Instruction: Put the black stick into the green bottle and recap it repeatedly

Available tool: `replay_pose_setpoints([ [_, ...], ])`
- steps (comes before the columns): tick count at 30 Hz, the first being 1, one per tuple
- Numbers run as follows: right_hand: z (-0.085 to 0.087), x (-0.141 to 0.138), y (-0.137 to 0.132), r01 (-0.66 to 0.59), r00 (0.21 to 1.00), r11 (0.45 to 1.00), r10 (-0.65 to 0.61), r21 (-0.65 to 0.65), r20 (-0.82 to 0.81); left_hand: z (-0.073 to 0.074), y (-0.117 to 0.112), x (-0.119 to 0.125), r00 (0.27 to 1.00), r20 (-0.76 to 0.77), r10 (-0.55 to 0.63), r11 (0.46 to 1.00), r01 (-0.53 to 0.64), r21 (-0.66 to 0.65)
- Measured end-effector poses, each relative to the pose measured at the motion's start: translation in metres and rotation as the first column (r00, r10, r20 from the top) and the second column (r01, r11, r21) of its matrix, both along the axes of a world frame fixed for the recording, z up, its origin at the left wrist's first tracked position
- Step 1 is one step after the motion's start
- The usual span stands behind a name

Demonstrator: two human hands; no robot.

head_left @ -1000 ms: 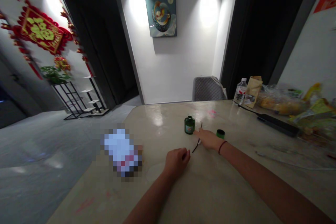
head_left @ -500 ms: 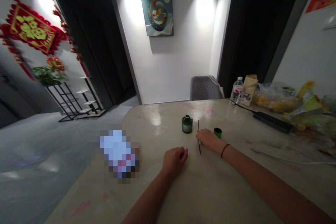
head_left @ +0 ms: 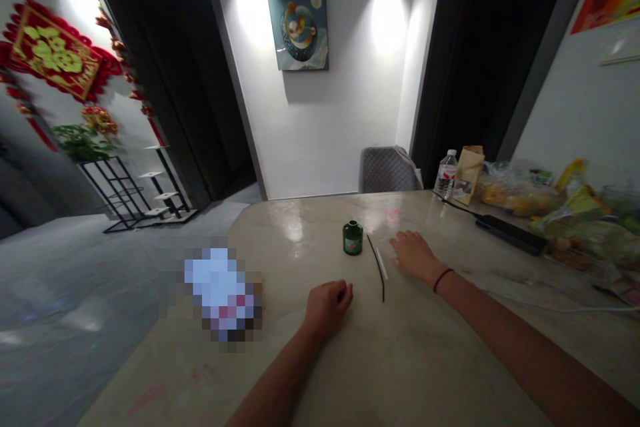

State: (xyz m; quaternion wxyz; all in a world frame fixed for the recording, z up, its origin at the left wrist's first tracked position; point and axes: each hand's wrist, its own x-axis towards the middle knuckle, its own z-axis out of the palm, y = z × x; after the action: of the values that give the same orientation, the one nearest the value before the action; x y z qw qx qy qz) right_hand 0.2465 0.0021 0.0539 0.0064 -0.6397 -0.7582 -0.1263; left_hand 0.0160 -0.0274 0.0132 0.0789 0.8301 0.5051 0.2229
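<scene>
Right of centre in the frame, the right hand (head_left: pixel 414 257) is palm down at the table (head_left: pixel 425 370), fingers nearly together and slightly bent, thumb a bit apart; can't tell if they pinch anything, underside hidden. Just left of its thumb, the white stick (head_left: pixel 382 264) and the bent black stick (head_left: pixel 383 282) lie side by side. Near mid-frame, left of both, the green bottle (head_left: pixel 353 240) stands upright, mouth uncovered. Lower centre: left hand (head_left: pixel 327 305) curled in a loose fist, nothing seen in it. To do this well, I'd say: work with the fingertips, lift straight up rather than slide, and keep the thumb off the sticks (thin, likely to roll). Left hand would serve best steadying the bottle low on its body, since a nudge could probably tip it.
</scene>
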Motion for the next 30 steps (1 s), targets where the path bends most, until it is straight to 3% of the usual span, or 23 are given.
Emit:
replay_pose_setpoints([
  [3, -0.002, 0.013, 0.002, 0.097, 0.995, 0.991, -0.098, -0.087, -0.005, 0.000, 0.000, 0.000, 1.000, 0.001, 0.005, 1.000, -0.005, -0.008],
  [7, -0.002, 0.029, 0.008, 0.032, 0.997, 0.988, -0.043, -0.152, -0.065, 0.000, 0.000, 0.000, 1.000, 0.003, 0.013, 1.000, -0.013, 0.003],
  [13, 0.015, 0.036, 0.031, -0.031, 0.941, 0.999, 0.023, -0.018, -0.339, 0.001, -0.001, 0.000, 1.000, 0.015, 0.005, 1.000, -0.005, 0.001],
  [16, 0.020, 0.027, 0.046, -0.097, 0.789, 0.993, 0.116, 0.064, -0.603, 0.002, -0.001, 0.000, 1.000, 0.027, 0.007, 1.000, -0.007, -0.003],
  [20, 0.014, 0.004, 0.065, -0.003, 0.411, 0.985, 0.158, 0.172, -0.898, 0.002, 0.000, 0.000, 1.000, 0.026, 0.002, 1.000, -0.001, -0.021],
  [22, 0.011, -0.009, 0.073, 0.035, 0.291, 0.987, 0.142, 0.159, -0.946, 0.002, 0.000, 0.000, 1.000, 0.016, 0.008, 1.000, -0.007, -0.024],
  [26, 0.005, -0.030, 0.087, 0.002, 0.192, 0.991, 0.130, 0.133, -0.973, 0.001, 0.000, 0.000, 1.000, 0.004, 0.015, 1.000, -0.015, -0.013],
  [30, 0.000, -0.039, 0.098, 0.008, 0.204, 0.989, 0.145, 0.150, -0.968, 0.001, 0.000, 0.000, 1.000, 0.009, 0.014, 1.000, -0.014, -0.007],
])
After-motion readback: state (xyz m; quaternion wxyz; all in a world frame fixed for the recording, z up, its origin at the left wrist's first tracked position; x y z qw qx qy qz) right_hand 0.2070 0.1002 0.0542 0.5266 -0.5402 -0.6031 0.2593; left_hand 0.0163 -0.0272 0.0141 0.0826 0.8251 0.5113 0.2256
